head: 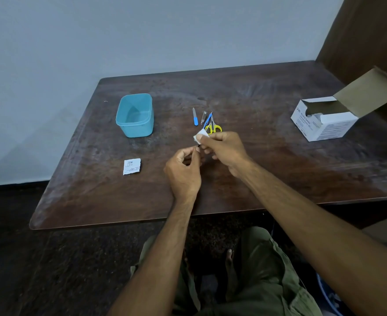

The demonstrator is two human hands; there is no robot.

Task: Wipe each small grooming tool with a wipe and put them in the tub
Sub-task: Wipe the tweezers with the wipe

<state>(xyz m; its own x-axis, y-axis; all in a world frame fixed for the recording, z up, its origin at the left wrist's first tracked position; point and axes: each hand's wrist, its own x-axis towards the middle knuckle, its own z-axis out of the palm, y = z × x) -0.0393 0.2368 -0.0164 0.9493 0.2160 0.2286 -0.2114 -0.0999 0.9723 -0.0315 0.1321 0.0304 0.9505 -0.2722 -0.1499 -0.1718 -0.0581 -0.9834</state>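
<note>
Right hand (223,148) pinches the white wipe (201,135) round a thin dark tool (198,145) w/ left hand (184,166) pinching its near end, so it may slip out & miss the far-left tub (135,115).

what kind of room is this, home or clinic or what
Probably a plain room in a home, though I can't be sure: a worn dark wooden table against a bare pale wall, holding a blue plastic tub and an opened box of wipes.
</note>
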